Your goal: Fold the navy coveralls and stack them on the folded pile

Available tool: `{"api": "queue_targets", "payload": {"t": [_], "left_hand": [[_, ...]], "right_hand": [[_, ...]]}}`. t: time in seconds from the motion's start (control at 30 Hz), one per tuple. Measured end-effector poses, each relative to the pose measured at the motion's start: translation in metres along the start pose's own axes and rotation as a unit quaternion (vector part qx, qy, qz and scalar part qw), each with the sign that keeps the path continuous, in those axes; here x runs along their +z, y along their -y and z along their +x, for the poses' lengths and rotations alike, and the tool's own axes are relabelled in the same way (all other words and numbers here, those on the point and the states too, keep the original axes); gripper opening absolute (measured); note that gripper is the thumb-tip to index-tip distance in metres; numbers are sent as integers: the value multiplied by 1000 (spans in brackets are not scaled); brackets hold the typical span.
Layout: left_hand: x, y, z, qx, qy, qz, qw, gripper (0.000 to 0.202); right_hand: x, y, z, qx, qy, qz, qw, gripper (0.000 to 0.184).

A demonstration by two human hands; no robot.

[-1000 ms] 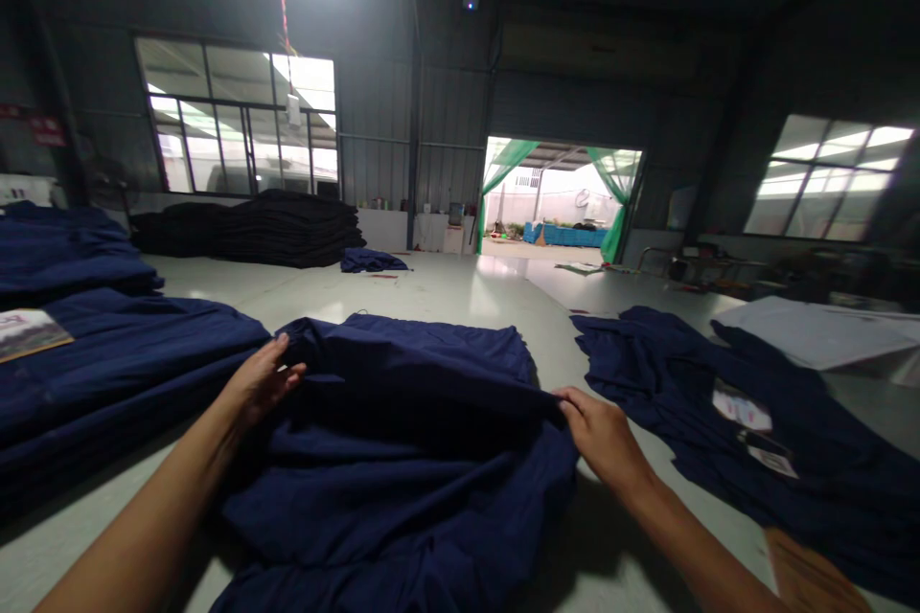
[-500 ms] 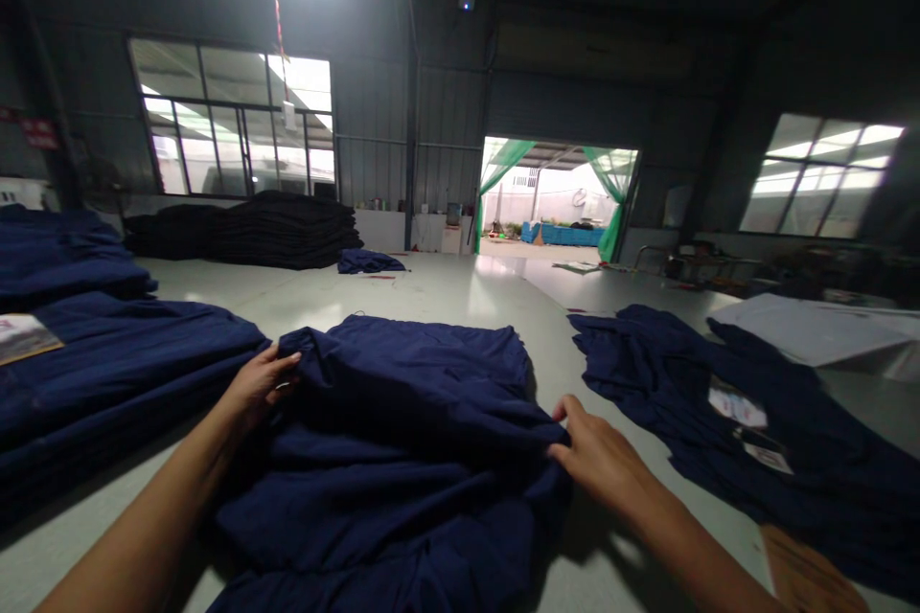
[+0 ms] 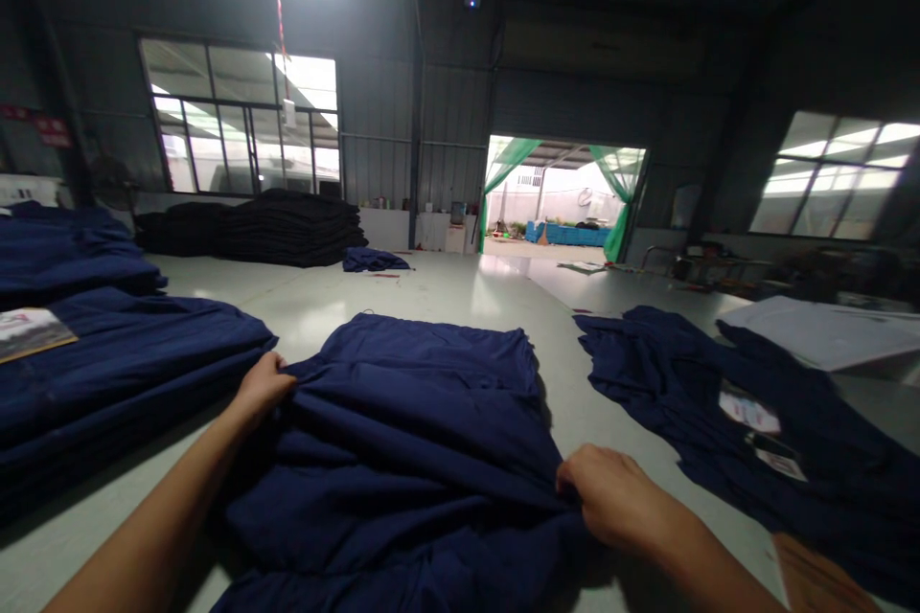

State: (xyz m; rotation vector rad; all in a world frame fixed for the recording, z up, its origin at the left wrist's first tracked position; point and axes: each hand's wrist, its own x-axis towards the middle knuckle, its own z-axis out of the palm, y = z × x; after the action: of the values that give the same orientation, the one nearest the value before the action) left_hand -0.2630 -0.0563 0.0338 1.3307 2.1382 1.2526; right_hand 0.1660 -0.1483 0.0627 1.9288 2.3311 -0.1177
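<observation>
Navy garment (image 3: 424, 441) spread on the pale desk (image 3: 446, 292) straight ahead, long axis running away from the wearer toward the open doorway (image 3: 564, 201), far hem flat and square, near end rumpled into folds. Flanked by a stack of folded navy cloth (image 3: 122, 364) on the left, carrying a paper card (image 3: 33, 330), and by a loose navy piece with tags (image 3: 747, 402) on the right, both apart from it.

Compared with a second ago: raised fold now pulled down and toward the wearer, top layer lying flatter and smoother; right hand drawn nearer and lower along the right edge; left hand lowered, its fingers no longer spread above the cloth.

Left hand (image 3: 263, 385) at the far-left corner of the fold, grip closed, fingers curled into the fabric and pinching it. Right hand (image 3: 610, 498) at the near-right edge, grip likewise closed, knuckles up, fingertips tucked under and clamped on a bunch of cloth. Both forearms bare, reaching in from the bottom corners.
</observation>
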Motion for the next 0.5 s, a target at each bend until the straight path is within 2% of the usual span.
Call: {"api": "queue_targets", "payload": {"t": [0.1, 0.2, 0.27, 0.3, 0.4, 0.43, 0.5], "left_hand": [[8, -6, -4, 49, -33, 134, 989, 41], [13, -13, -7, 121, -37, 182, 975, 57], [12, -15, -7, 154, -52, 199, 966, 49], [11, -15, -6, 162, -64, 197, 965, 44], [8, -10, -2, 161, -78, 178, 968, 35], [8, -7, -2, 153, -65, 178, 970, 33], [10, -4, -4, 131, -35, 207, 969, 29]], "right_hand": [[-1, -4, 2, -70, -6, 77, 995, 25], [10, -7, 20, -107, -95, 144, 979, 27], [23, -10, 37, -103, -166, 144, 970, 33], [30, -11, 45, -95, -180, 140, 969, 36], [44, -15, 61, -54, -147, 144, 977, 23], [45, -15, 63, -39, -141, 145, 979, 19], [43, -12, 62, -24, -170, 125, 977, 17]]}}
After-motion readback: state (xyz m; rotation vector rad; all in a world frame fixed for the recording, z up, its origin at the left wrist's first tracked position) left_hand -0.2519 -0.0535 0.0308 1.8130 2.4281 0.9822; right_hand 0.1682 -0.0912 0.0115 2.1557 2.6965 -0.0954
